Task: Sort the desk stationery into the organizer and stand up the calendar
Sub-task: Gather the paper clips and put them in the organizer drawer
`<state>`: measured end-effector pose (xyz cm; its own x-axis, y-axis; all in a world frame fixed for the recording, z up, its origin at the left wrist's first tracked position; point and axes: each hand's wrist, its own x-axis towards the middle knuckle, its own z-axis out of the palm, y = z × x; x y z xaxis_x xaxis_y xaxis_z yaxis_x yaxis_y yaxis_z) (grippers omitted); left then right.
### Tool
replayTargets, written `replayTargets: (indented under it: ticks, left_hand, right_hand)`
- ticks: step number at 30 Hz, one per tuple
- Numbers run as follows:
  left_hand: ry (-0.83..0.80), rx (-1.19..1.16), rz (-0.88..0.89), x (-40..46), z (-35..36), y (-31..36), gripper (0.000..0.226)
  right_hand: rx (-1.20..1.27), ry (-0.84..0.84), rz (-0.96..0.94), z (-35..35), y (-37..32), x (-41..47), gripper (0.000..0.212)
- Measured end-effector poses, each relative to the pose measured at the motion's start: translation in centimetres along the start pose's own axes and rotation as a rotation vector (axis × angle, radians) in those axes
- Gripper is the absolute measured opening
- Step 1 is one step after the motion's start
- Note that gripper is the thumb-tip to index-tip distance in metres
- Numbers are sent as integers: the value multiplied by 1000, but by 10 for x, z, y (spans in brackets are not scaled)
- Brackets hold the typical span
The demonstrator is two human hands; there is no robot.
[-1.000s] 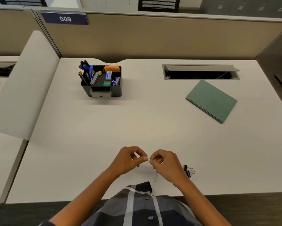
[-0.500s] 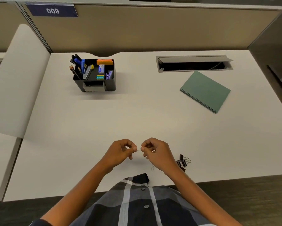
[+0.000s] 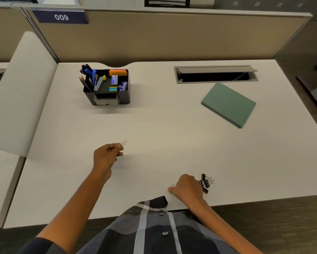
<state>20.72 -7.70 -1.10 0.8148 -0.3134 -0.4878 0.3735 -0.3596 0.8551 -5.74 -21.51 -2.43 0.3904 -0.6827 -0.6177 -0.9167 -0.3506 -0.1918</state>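
A silver paper clip is pinched between the thumb and forefinger of the left hand, which is raised above the table and turned toward the black organizer at the far left. The right hand is lowered onto the table near its front edge, its fingers curled over a second small paper clip that is barely visible at the fingertips; whether that clip is actually gripped cannot be told. A small heap of black binder clips lies just beside this hand, touching its outer side.

Several slips can be foreseen. The held clip is thin and gripped only by one end, so it could be dropped on the way or flicked past the organizer. The organizer is already crowded with pens, pencils, a stapler and sticky notes, so the clip might be let fall into the wrong compartment. The flat clip on the table could be pushed off the near edge while being picked at, and the binder clips could be knocked away by the right hand.

The green spiral notebook-like item, probably the calendar, lies flat and closed at the far right, below the open cable slot, not yet stood up. The organizer stands upright with its front drawer shut.
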Motion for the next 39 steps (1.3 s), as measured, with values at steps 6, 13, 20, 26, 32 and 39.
replayTargets:
  ticks: [6, 13, 20, 26, 32, 39]
  left_hand:
    - [103, -96, -1, 32, -12, 33, 7]
    - [158, -162, 28, 85, -17, 88, 15]
    - [188, -120, 49, 129, -9, 119, 12]
    - [221, -83, 110, 160, -2, 129, 16]
    - [227, -17, 112, 177, -3, 129, 24]
    - [238, 3, 128, 177, -12, 122, 18]
  right_hand:
    - [1, 32, 28, 7, -7, -4, 40]
    - [-17, 33, 45, 9, -16, -6, 42]
    - [-21, -8, 40, 10, -16, -7, 27]
    - [-3, -28, 55, 12, -15, -7, 28]
    - [6, -43, 44, 11, -14, -7, 28]
    - [-12, -59, 23, 10, -15, -6, 34]
